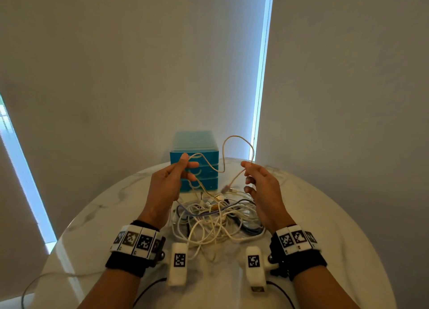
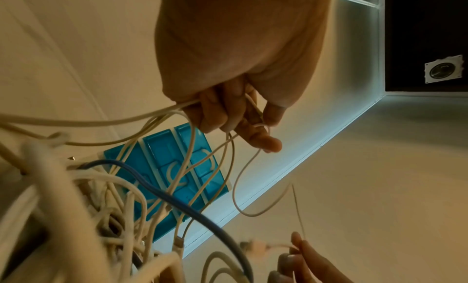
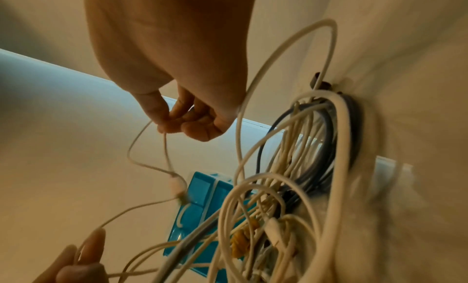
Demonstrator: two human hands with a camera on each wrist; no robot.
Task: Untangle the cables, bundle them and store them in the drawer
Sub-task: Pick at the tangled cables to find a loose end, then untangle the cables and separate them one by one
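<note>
Both wrists low at 6 o'clock, left hand (image 1: 173,181) and right hand (image 1: 260,185) pinching one pink cable (image 1: 234,141) above the tangle (image 1: 216,218): untangling under way, next probably freeing its far end, drawers (image 1: 194,162) at 12 o'clock shut.

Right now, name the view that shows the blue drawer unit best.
The head view: the blue drawer unit stands upright at the table's far edge, all three closed drawers facing the camera, partly behind the left hand. Both wrist views show it tilted, crossed by tangled cables, the right more hidden.
</note>
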